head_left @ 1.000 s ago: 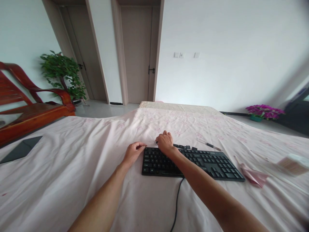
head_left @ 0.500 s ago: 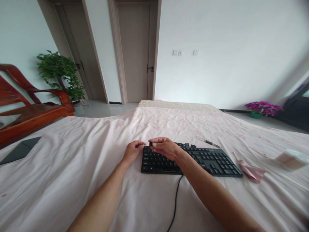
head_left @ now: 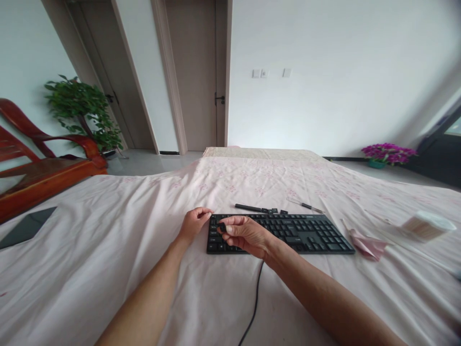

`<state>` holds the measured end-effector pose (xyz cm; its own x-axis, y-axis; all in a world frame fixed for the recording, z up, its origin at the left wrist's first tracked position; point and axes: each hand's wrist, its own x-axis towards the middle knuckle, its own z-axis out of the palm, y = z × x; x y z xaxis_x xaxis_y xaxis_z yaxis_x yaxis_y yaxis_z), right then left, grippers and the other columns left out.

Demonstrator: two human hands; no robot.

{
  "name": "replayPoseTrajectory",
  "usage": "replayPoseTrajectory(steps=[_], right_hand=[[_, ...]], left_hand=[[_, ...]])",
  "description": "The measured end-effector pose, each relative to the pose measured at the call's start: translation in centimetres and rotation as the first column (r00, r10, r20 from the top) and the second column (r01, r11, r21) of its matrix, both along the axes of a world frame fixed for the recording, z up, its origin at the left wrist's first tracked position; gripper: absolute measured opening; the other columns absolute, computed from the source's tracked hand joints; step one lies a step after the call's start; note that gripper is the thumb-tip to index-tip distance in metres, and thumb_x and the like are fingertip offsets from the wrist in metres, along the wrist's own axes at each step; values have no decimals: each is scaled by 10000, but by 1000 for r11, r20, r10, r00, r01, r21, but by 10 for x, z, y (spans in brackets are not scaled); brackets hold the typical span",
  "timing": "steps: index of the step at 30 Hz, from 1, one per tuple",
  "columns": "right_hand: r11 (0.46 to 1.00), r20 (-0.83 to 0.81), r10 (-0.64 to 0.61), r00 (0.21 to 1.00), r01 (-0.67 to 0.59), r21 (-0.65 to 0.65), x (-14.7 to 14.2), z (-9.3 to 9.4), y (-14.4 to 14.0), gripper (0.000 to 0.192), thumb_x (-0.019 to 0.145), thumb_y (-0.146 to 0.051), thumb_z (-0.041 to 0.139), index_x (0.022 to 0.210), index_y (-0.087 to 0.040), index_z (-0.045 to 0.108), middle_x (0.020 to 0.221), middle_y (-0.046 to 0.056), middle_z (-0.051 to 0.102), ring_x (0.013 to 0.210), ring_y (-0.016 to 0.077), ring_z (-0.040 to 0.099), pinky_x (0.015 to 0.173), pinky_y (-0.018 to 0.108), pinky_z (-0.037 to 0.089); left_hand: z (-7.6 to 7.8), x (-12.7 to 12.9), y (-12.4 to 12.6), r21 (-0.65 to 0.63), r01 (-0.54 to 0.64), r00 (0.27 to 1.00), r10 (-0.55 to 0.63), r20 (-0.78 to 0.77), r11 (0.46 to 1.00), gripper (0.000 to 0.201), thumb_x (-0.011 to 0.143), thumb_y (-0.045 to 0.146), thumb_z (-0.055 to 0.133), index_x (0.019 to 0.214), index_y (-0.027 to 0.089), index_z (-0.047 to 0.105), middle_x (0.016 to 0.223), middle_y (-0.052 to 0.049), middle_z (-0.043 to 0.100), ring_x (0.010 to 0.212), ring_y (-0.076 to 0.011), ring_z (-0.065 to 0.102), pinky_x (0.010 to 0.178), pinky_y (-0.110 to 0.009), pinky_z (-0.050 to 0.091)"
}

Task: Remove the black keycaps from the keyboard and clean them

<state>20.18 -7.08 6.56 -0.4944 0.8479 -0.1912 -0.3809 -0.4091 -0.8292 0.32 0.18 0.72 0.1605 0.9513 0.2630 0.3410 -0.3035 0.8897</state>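
Observation:
A black keyboard lies on the pink-white cloth, its cable running toward me. My right hand is over its left part, thumb and fingers closed on a small black keycap. At the keyboard's far left corner is my left hand, its fingers curled and pinched together by the edge; whether anything is between them is hidden. Several loose keycaps lie along the keyboard's far edge, beside a long black bar-shaped piece. Farther right rests a thin wire tool with a dark grip.
A pink cloth and a clear pack of thin sticks lie to the right. On the left are a dark flat tablet-like slab and a wooden chair. The keyboard cable crosses the cloth before me.
My right hand has come nearer over the keyboard with the keycap, uncovering the long black piece behind. My left hand stays by the corner. The view has shifted slightly.

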Motion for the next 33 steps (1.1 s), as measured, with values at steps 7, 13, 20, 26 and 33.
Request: replayPoseTrajectory(steps=[7, 13, 20, 26, 33], right_hand=[[997, 26, -81, 996, 81, 8, 11, -9, -3, 315, 605, -252, 840, 855, -120, 702, 816, 47, 707, 558, 64, 602, 473, 144, 472], [997, 44, -74, 996, 73, 21, 17, -16, -10, 294, 630, -285, 820, 853, -135, 700, 837, 49, 702, 579, 62, 589, 496, 152, 457], [854, 512, -405, 757, 113, 508, 29, -24, -5, 174, 663, -273, 752, 816, -191, 742, 758, 21, 709, 703, 166, 629, 652, 278, 479], [581, 649, -617, 445, -299, 757, 31, -22, -13, 130, 788, -217, 650, 858, -265, 748, 901, -5, 718, 887, 175, 614, 849, 288, 434], [476, 657, -642, 395, -466, 745, 17, -21, -26, 133, 845, -224, 610, 880, -256, 735, 902, 4, 708, 880, 162, 580, 820, 255, 435]], left_hand=[[-4, 0, 3, -7, -6, 1000, 6, 2, 1000, 278, 769, 362, 561, 900, 167, 711, 907, -53, 725, 864, -208, 652, 785, -290, 490], [-5, 0, 2, -6, -5, 1000, 5, 14, 1000, 279, 767, 371, 568, 894, 168, 712, 907, -55, 724, 858, -207, 650, 786, -292, 487], [-3, 0, 0, -13, -4, 1000, 4, 18, 1000, 275, 758, 368, 578, 885, 167, 715, 895, -54, 723, 851, -207, 647, 807, -304, 480], [-3, 1, 0, -3, -20, 1000, 20, 16, 1000, 267, 764, 360, 572, 887, 172, 715, 899, -55, 721, 865, -212, 641, 818, -309, 473], [-3, 1, 0, -1, -17, 1000, 17, 16, 1000, 263, 762, 356, 570, 877, 168, 715, 890, -49, 722, 847, -200, 641, 813, -296, 474]])
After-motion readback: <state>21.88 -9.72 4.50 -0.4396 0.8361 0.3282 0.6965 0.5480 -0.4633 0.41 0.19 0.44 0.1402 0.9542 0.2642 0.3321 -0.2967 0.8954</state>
